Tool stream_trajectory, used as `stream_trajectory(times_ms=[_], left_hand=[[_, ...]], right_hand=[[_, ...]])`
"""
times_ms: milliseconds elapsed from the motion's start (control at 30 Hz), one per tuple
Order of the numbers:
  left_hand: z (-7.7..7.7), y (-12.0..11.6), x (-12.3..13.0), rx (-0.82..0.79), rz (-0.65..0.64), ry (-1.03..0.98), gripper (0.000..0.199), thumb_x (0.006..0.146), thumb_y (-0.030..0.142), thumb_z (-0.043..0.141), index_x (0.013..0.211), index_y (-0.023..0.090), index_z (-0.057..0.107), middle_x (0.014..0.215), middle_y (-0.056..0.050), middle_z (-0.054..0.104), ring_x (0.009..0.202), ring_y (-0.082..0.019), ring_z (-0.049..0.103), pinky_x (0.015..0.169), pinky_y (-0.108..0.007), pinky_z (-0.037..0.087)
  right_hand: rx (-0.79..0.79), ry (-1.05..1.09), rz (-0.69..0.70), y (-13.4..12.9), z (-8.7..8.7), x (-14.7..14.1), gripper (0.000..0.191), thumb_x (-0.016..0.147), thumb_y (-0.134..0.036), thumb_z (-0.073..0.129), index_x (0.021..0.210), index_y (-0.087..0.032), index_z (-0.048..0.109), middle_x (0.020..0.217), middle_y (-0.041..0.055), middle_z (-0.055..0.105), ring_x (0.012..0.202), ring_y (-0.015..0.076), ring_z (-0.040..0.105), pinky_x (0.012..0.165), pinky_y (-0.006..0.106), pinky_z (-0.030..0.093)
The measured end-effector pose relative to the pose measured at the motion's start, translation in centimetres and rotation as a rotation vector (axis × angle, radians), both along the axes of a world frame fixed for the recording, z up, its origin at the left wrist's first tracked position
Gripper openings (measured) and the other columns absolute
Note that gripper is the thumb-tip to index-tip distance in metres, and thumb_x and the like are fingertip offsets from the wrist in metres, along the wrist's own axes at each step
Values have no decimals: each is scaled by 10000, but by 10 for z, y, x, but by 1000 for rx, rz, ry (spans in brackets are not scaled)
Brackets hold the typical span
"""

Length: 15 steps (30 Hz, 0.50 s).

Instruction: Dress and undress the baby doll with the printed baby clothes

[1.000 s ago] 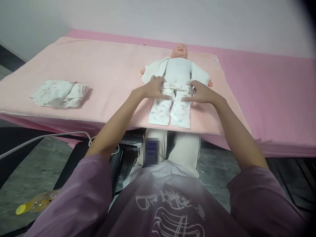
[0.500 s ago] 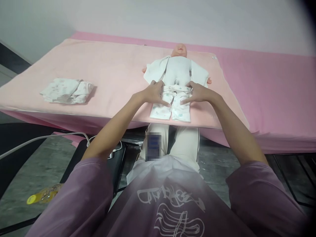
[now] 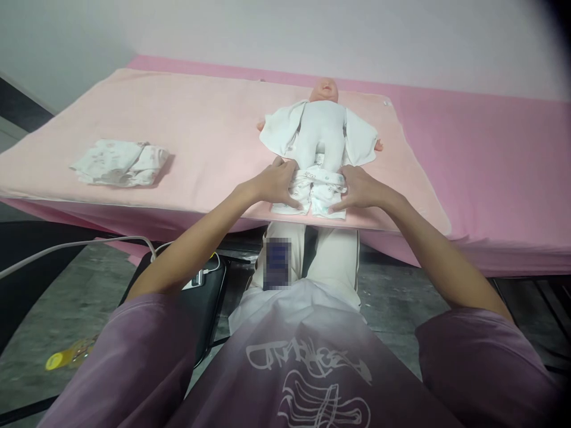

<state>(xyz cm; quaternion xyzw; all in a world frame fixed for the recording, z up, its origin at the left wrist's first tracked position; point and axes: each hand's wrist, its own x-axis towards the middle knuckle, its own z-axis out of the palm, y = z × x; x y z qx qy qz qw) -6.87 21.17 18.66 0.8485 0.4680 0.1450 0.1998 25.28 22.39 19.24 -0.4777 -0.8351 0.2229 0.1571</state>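
A baby doll (image 3: 325, 92) lies on its back with its head away from me. A white top (image 3: 276, 132) is spread out at both its sides, and its white cloth body shows between. Small white printed pants (image 3: 328, 190) cover the lower part of its legs, the waistband bunched below the crotch. My left hand (image 3: 281, 183) grips the waistband at its left side, thumb pointing down along the leg. At the opposite side my right hand (image 3: 357, 187) pinches the waistband the same way. The doll's feet are hidden inside the pants.
A folded printed white garment (image 3: 120, 163) lies at the left of the peach mat (image 3: 214, 131). Pink cloth (image 3: 499, 172) covers the table's right part. Below, a black chair (image 3: 209, 303) holds a white power strip and cable; a yellow-capped bottle (image 3: 66, 356) lies on the floor.
Both hands have drawn the pants' waistband toward me, down the doll's legs. More of the white thighs and the gap between them now shows. The folded garment stays put.
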Motion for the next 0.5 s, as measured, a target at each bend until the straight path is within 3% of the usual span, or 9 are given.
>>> stream_trajectory(times_ms=[100,267,400,500], left_hand=[[3,-11,1,41,-26,29,765,644,732,999,1098,233,638,1055,-141,695,1214,-471,560,1028,-555,522],[0,-28,0,164,-82,5,463,830,612,912,1025,234,728,921,-127,713,1068,-395,581,960,-518,512],[-4,-43,-7,236,-76,-56,344,970,591,771,911,254,735,894,-126,704,1033,-359,591,966,-523,520],[3,-58,-12,265,-39,-113,376,977,629,751,921,258,736,941,-127,695,1048,-353,608,1001,-545,523]], right_hand=[[40,-143,85,-15,1,-3,622,685,-662,994,936,-238,614,995,94,671,919,314,580,783,401,443],[218,-132,154,-42,-1,-5,325,951,-561,781,1003,-249,707,1030,125,743,989,366,632,827,436,417],[340,-165,107,-64,-13,-7,294,1053,-521,640,964,-252,722,948,147,723,962,367,618,845,474,399],[388,-135,21,-81,-19,-7,291,1061,-527,616,1014,-268,740,937,151,712,966,382,605,861,500,402]])
